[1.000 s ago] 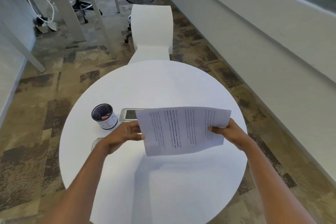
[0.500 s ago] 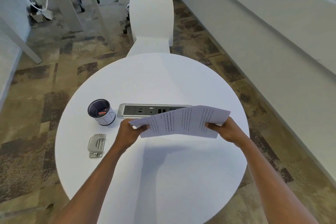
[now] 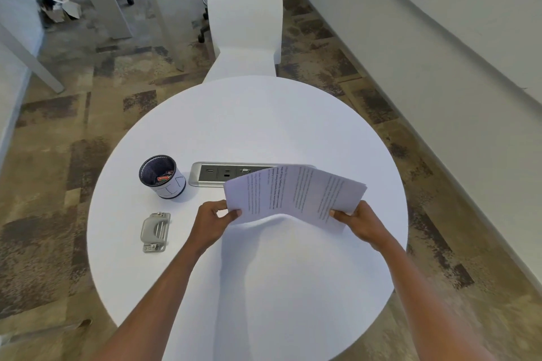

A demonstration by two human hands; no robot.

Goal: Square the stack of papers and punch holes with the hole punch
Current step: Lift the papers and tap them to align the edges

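The left hand [image 3: 212, 221] and right hand [image 3: 362, 224] each pinch a near corner of the stack of papers [image 3: 293, 193] — held above the round white desk [image 3: 249, 126], sagging between the grips. The hole punch [image 3: 155, 232] lies left, near a pen cup [image 3: 162, 176].

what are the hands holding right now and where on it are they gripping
Both hold the stack of papers above the table: the left hand pinches its near left corner, the right hand its near right corner.
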